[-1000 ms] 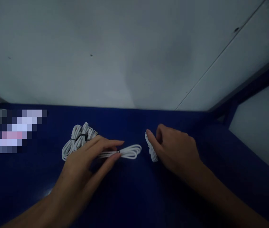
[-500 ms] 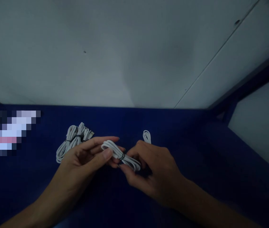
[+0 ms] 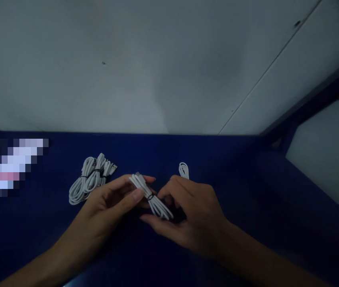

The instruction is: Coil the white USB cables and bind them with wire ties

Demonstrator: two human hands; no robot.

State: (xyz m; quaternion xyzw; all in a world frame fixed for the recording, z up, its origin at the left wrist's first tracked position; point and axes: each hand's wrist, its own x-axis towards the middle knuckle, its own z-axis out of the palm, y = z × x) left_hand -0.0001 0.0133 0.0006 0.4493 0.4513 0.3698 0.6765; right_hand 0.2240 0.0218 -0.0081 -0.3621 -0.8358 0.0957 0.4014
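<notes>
A coiled white USB cable [image 3: 156,205], bound at its middle by a black tie, is held at a slant between my hands. My left hand [image 3: 109,203] is closed on its upper end, with the thumb on top and the fingers behind. At the lower end my right hand [image 3: 193,215] has the bundle between its curled fingers and outstretched thumb. Just beyond my left hand lies a group of similar tied cables [image 3: 88,175], a metal USB plug showing at its right side. Past my right knuckles, another white cable coil [image 3: 184,170] is partly hidden.
A blue table surface [image 3: 145,151] lies under everything and meets a pale panel [image 3: 127,95] at the back. At the left is a pixelated bright object [image 3: 16,163] I cannot identify. A dark blue frame bar [image 3: 312,105] slants along the right side.
The held cable has turned to a steeper slant, and a connector now shows at its upper end. My right thumb has moved left beneath it. The view has shifted slightly.
</notes>
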